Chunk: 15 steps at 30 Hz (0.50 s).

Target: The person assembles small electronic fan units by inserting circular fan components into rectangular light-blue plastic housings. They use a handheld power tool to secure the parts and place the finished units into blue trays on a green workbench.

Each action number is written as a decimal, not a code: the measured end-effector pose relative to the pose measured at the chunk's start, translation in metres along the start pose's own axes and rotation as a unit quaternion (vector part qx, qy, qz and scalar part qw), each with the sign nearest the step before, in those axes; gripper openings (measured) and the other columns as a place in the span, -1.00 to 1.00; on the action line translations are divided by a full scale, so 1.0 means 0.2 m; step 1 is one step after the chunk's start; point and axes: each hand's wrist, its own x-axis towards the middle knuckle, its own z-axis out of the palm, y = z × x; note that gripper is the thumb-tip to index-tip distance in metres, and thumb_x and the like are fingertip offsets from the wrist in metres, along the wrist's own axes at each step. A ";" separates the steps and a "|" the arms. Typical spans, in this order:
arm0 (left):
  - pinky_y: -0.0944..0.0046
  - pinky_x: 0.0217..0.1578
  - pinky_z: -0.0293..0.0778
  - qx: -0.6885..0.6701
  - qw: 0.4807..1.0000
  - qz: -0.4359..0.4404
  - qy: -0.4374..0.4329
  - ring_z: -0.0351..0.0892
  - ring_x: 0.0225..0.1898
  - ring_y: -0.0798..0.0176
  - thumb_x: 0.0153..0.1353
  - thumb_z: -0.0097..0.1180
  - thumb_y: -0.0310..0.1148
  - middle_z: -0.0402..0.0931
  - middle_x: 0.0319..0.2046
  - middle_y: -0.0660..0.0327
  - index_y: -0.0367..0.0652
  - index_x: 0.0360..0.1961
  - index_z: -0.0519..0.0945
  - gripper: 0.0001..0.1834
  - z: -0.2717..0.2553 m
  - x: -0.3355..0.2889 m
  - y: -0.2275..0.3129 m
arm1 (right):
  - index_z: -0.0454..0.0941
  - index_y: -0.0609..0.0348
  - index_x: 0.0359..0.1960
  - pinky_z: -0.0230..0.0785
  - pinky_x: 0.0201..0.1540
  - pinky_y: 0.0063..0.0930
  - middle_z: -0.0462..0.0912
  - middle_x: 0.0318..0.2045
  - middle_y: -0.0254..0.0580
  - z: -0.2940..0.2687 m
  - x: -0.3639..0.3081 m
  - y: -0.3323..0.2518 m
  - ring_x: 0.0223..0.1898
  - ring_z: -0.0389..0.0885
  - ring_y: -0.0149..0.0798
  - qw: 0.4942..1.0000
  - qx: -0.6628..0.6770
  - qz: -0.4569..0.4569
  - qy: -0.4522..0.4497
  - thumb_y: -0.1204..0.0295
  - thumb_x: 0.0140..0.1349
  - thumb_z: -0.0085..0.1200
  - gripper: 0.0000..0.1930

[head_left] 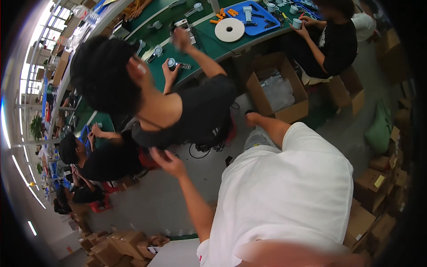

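Observation:
My left hand [169,163] is raised beside the back of a co-worker in a black shirt [191,111]. Its fingers are apart and nothing is in them; whether they touch the shirt I cannot tell. My right hand [251,117] hangs low by my leg, near an open cardboard box [287,111] with clear plastic bags [278,93] inside. Its fingers are too small and dark to make out. At the bench, the co-worker's left hand holds a small light-blue and grey device [172,64], while the other hand is smeared by motion.
The green workbench [213,51] carries a white reel [229,30] and a blue tray [262,29] of black parts. Another co-worker [331,40] sits farther right with a round part. Carton stacks [373,182] line the right side; others [124,244] stand lower left. Black cables [200,151] lie on the floor.

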 end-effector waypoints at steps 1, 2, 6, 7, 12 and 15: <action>0.01 0.32 0.31 -0.056 0.991 -0.108 -0.061 0.39 0.34 -0.09 0.43 0.06 -0.40 0.37 0.34 -0.12 -0.35 0.39 0.31 -0.44 -0.07 -0.23 -0.21 | 0.76 0.06 -0.15 0.55 0.01 -0.02 0.74 -0.10 0.04 0.00 -0.10 -0.25 0.00 0.71 0.06 0.999 -0.012 -0.033 -0.007 0.20 0.17 0.09 -0.67; -0.01 0.31 0.33 -0.018 0.982 -0.155 -0.108 0.41 0.33 -0.09 0.43 0.07 -0.31 0.37 0.35 -0.12 -0.35 0.36 0.34 -0.44 -0.08 -0.52 -0.37 | 0.76 0.06 -0.15 0.55 0.00 -0.01 0.74 -0.09 0.02 0.10 -0.18 -0.38 0.00 0.70 0.04 0.999 -0.022 -0.045 -0.021 0.20 0.17 0.08 -0.67; -0.04 0.29 0.35 0.149 0.854 -0.276 -0.415 0.43 0.32 -0.09 0.42 0.08 -0.18 0.37 0.34 -0.12 -0.35 0.33 0.39 -0.42 -0.26 -1.43 -0.86 | 0.74 0.09 -0.18 0.56 -0.05 0.02 0.74 -0.09 -0.02 0.53 -0.22 -0.92 -0.03 0.71 0.01 0.990 -0.016 -0.127 -0.061 0.22 0.15 0.09 -0.68; -0.05 0.29 0.35 0.155 0.824 -0.299 -0.456 0.43 0.32 -0.09 0.42 0.07 -0.17 0.37 0.34 -0.12 -0.35 0.32 0.40 -0.41 -0.32 -1.53 -0.95 | 0.74 0.09 -0.19 0.57 -0.06 0.01 0.75 -0.10 -0.02 0.50 -0.23 -0.99 -0.06 0.71 0.01 0.984 0.028 -0.171 -0.051 0.22 0.14 0.10 -0.69; -0.06 0.28 0.36 0.141 0.750 -0.402 -0.506 0.43 0.31 -0.11 0.40 0.06 -0.11 0.38 0.33 -0.13 -0.36 0.31 0.41 -0.38 -0.67 -1.68 -1.19 | 0.75 0.05 -0.24 0.57 -0.10 -0.13 0.77 -0.22 -0.02 0.49 0.14 -1.11 -0.17 0.74 -0.03 0.956 -0.059 -0.247 -0.148 0.21 0.07 0.25 -0.73; -0.07 0.27 0.36 0.125 0.727 -0.481 -0.473 0.43 0.31 -0.11 0.39 0.06 -0.07 0.38 0.32 -0.14 -0.36 0.30 0.42 -0.36 -0.88 -1.76 -1.34 | 0.76 0.04 -0.25 0.58 -0.10 -0.16 0.78 -0.21 -0.05 0.41 0.29 -1.32 -0.16 0.75 -0.06 0.952 -0.166 -0.213 -0.142 0.21 0.09 0.27 -0.74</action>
